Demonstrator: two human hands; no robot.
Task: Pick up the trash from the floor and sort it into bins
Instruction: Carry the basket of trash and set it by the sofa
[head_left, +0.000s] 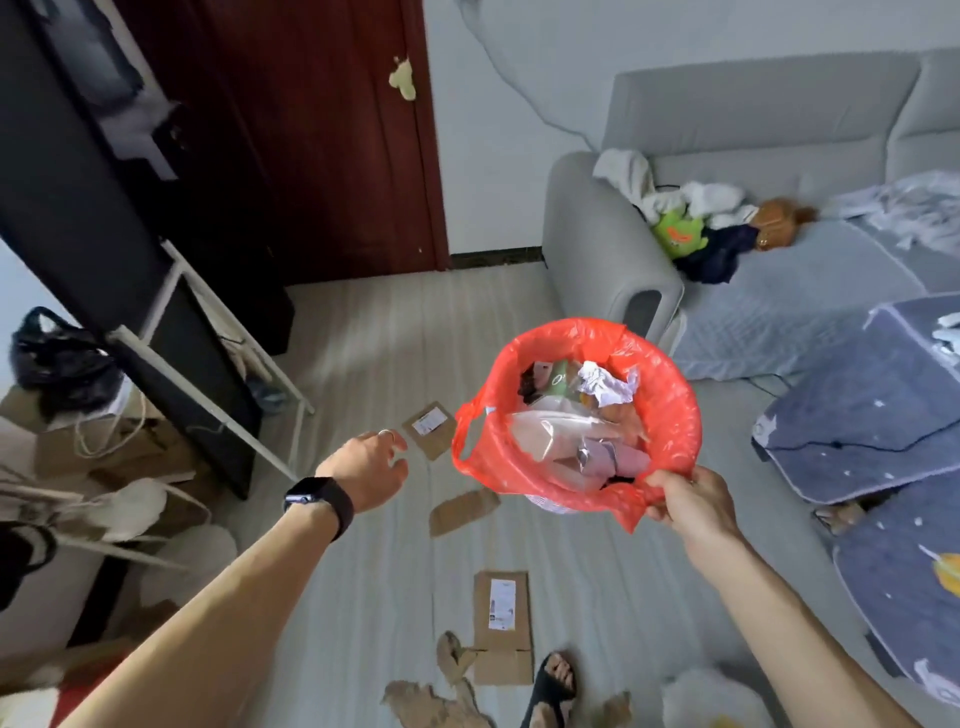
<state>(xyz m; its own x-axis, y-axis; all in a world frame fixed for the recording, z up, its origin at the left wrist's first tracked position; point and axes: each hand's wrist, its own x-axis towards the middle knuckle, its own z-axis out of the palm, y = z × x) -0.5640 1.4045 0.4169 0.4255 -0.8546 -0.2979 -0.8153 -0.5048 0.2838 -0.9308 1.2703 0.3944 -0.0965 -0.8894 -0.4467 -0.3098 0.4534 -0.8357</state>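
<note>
A small bin lined with a red plastic bag (670, 410) hangs above the floor at centre right, holding crumpled paper, wrappers and packets. My right hand (685, 504) grips its near rim. My left hand (369, 467), with a dark watch on the wrist and a ring, reaches forward with loosely curled fingers and holds nothing. Just beyond its fingers a flat cardboard piece with a white label (430, 429) lies on the floor. Another cardboard piece (462, 512) lies below the bin, and a larger labelled one (503, 626) lies nearer my feet.
Torn cardboard scraps (431, 701) lie by my sandalled foot (553, 686). A grey sofa (587, 234) with clothes and toys stands at the right. A dark cabinet with a white frame (218, 410) and a cardboard and bag pile fill the left. A red-brown door (332, 156) is behind.
</note>
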